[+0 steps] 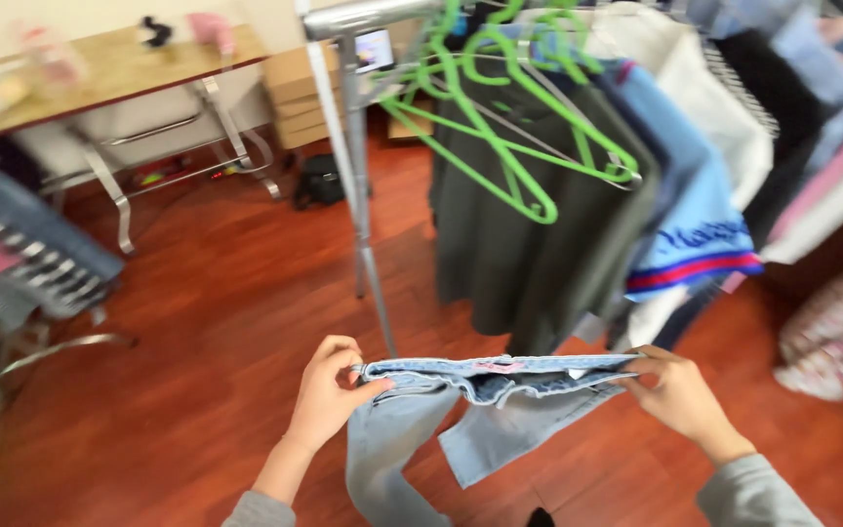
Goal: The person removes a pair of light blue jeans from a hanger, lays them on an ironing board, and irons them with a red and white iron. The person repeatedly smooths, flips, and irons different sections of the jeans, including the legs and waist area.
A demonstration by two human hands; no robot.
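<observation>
A pair of light blue jeans (490, 410) hangs stretched by the waistband between my hands, legs dangling toward the floor. My left hand (329, 395) pinches the left end of the waistband. My right hand (675, 395) grips the right end. Just above and behind them, empty green plastic hangers (519, 146) hang on a metal clothes rack (353, 146), in front of a dark garment (529, 254).
More clothes fill the rack to the right, including a blue top with red and white stripes (700, 239) and white garments. A wooden table on metal legs (119, 68) stands at the back left. Striped clothing (21, 254) hangs at the left edge. The floor is red-brown wood.
</observation>
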